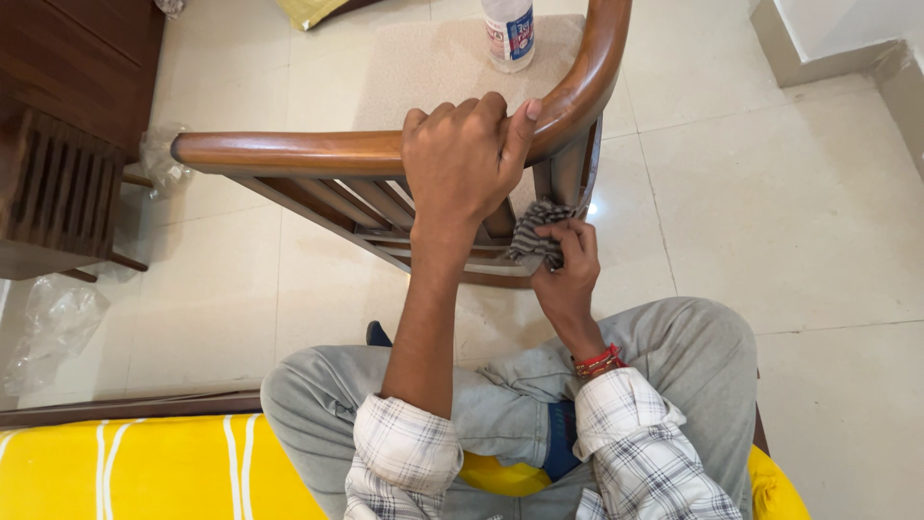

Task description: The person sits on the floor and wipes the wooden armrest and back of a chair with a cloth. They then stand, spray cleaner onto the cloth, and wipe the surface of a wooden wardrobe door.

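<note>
My left hand [464, 159] grips the curved top rail of a brown wooden chair [289, 152] that stands in front of my knees. Lower down, my right hand [566, 268] presses a grey striped cloth [535, 231] against the slats of the chair back near its right post. Red bangles circle my right wrist. A plastic bottle [508, 31] with a blue and white label stands on the chair's beige seat cushion [433, 67].
A dark wooden cabinet [67, 116] stands at the left, with crumpled clear plastic [53, 327] on the tiled floor beside it. I sit on a yellow striped cushion [125, 467]. A low white ledge [837, 39] runs along the top right.
</note>
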